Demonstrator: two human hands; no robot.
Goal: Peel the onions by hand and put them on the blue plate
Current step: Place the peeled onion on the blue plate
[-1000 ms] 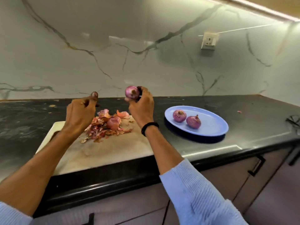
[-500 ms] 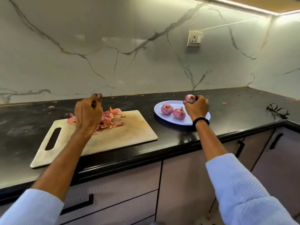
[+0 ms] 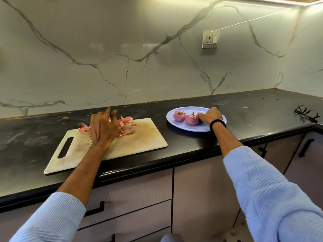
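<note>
Two peeled purple onions [image 3: 179,116] [image 3: 191,120] lie on the blue plate [image 3: 201,128] on the black counter. My right hand [image 3: 210,116] is down on the plate just right of them, its fingers curled round a third peeled onion [image 3: 199,120]; only a sliver of that onion shows. My left hand [image 3: 103,126] hangs over the heap of pink onion skins [image 3: 126,119] on the pale cutting board [image 3: 139,138], fingers stretched forward into the heap. Whatever lies under that hand is hidden.
The cutting board has a handle slot [image 3: 65,150] at its left end. A pair of black glasses [image 3: 306,114] lies at the counter's right corner. A wall socket [image 3: 210,39] is on the marble backsplash. Drawers and cabinet doors run below the counter edge.
My right hand carried the peeled onion from above the board rightward and lowered it onto the plate beside the other two. My left hand dropped toward the skin heap and its fingers straightened.
</note>
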